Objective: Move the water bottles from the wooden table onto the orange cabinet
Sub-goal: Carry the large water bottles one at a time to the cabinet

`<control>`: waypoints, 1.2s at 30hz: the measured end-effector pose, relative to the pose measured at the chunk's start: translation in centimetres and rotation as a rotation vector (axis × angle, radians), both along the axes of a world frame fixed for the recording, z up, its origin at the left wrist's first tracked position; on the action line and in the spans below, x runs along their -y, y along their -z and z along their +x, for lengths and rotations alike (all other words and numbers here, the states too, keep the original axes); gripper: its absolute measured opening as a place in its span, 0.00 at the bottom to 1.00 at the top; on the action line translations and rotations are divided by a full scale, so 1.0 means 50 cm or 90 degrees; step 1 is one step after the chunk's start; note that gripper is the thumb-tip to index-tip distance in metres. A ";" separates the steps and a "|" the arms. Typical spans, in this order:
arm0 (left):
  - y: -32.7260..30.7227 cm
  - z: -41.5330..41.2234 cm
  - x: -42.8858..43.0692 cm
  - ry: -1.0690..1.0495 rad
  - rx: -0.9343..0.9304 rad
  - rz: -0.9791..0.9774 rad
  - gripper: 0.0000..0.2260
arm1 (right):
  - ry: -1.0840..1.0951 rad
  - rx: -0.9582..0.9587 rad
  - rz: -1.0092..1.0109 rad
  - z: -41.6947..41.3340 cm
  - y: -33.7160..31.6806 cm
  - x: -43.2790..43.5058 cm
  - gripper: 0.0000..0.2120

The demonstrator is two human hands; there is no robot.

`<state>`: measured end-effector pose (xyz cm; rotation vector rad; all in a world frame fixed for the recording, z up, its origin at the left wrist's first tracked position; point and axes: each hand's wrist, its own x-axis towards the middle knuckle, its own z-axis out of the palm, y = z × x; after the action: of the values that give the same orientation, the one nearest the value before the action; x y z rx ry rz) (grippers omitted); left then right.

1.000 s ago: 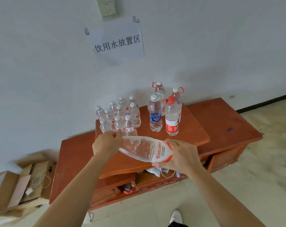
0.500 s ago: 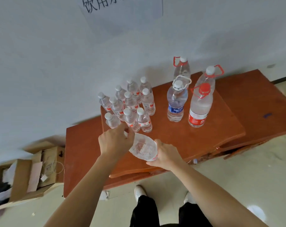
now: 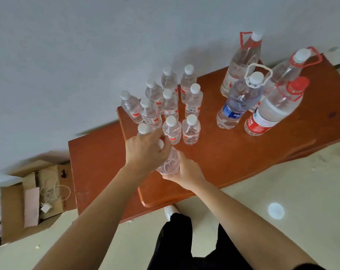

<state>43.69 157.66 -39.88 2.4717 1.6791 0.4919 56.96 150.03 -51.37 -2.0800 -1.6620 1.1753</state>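
I hold a large clear water bottle (image 3: 170, 162) nearly upright over the front left of the orange cabinet (image 3: 233, 152). My left hand (image 3: 145, 151) wraps its neck and cap from above. My right hand (image 3: 186, 172) grips its lower body; the base is hidden, so I cannot tell if it touches the top. Just behind stands a cluster of several small bottles (image 3: 171, 106) with white caps. To the right stand several big bottles, one with a blue label (image 3: 237, 102) and one with a red cap (image 3: 276, 108).
A white wall runs right behind the cabinet. A lower orange surface (image 3: 95, 168) extends to the left. An open cardboard box (image 3: 34, 193) with cords lies on the floor at left. My legs and a white shoe (image 3: 171, 211) are below on the pale floor.
The big bottle went from lying sideways between my hands to nearly upright at the cabinet's front. The view has moved closer and now looks more steeply down.
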 end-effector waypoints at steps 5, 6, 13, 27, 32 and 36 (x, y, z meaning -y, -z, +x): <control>0.009 -0.003 0.031 0.083 -0.036 -0.035 0.12 | -0.054 0.007 -0.052 0.015 -0.023 0.012 0.44; 0.012 -0.005 0.041 0.084 -0.030 -0.033 0.13 | -0.080 0.018 -0.056 0.023 -0.030 0.014 0.42; -0.062 -0.009 0.064 -0.041 -0.182 -0.120 0.30 | -0.219 0.129 0.005 0.118 -0.141 0.015 0.35; -0.170 -0.082 0.557 -0.549 -0.116 -0.011 0.25 | -0.346 -0.131 0.412 0.057 -0.298 0.169 0.28; -0.234 -0.196 0.836 -0.749 -0.174 0.018 0.23 | -0.528 -0.174 0.425 -0.129 -0.332 0.341 0.30; -0.273 -0.310 1.126 -0.928 -0.213 0.086 0.23 | -0.691 -0.230 0.477 -0.302 -0.390 0.533 0.29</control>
<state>28.18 101.35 -26.20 0.9317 3.4116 0.2391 41.84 123.38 -31.86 -0.4383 -2.5200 0.8014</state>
